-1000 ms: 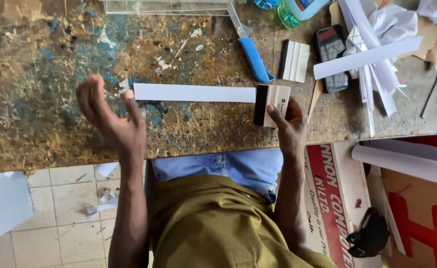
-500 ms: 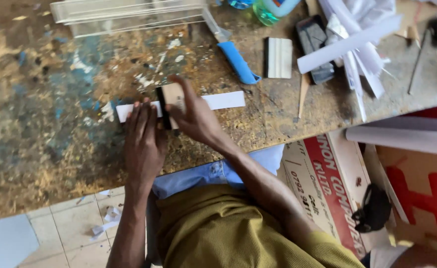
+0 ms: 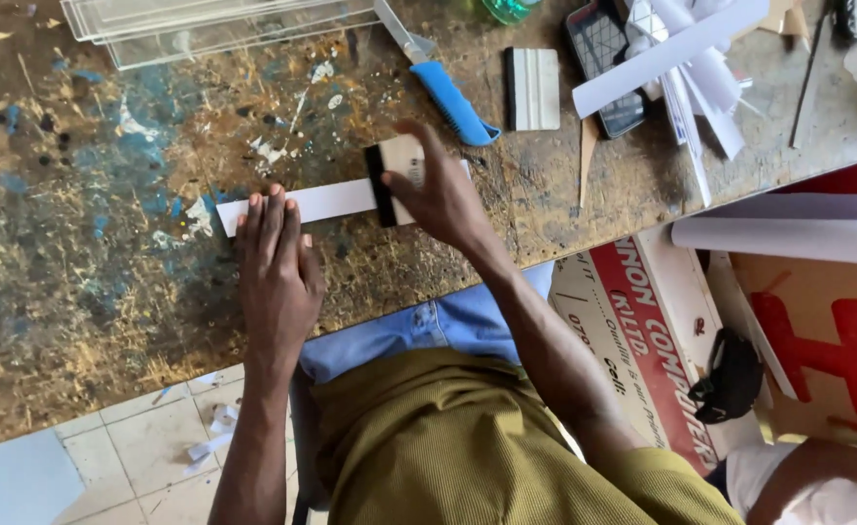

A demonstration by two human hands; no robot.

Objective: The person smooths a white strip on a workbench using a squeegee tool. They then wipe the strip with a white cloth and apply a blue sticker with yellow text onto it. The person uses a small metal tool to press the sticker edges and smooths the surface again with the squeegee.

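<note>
A long white strip point(image 3: 336, 200) lies flat on the paint-stained wooden workbench point(image 3: 107, 282). My left hand point(image 3: 275, 262) presses flat on the strip's left part, fingers together. My right hand point(image 3: 438, 190) grips a small beige squeegee with a black edge point(image 3: 389, 175), held on the strip's right half. The strip's right end is hidden under that hand.
A blue-handled cutter point(image 3: 453, 97), a second squeegee point(image 3: 533, 87), a dark calculator point(image 3: 603, 58) and white rolled sheets point(image 3: 681, 58) lie at the back right. Clear plastic sheets point(image 3: 214, 24) sit at the back. A red and white box point(image 3: 642, 331) and another roll point(image 3: 788, 238) stand right of the bench.
My left hand came down from the air onto the strip. My right hand slid the squeegee left along the strip, then back toward the right.
</note>
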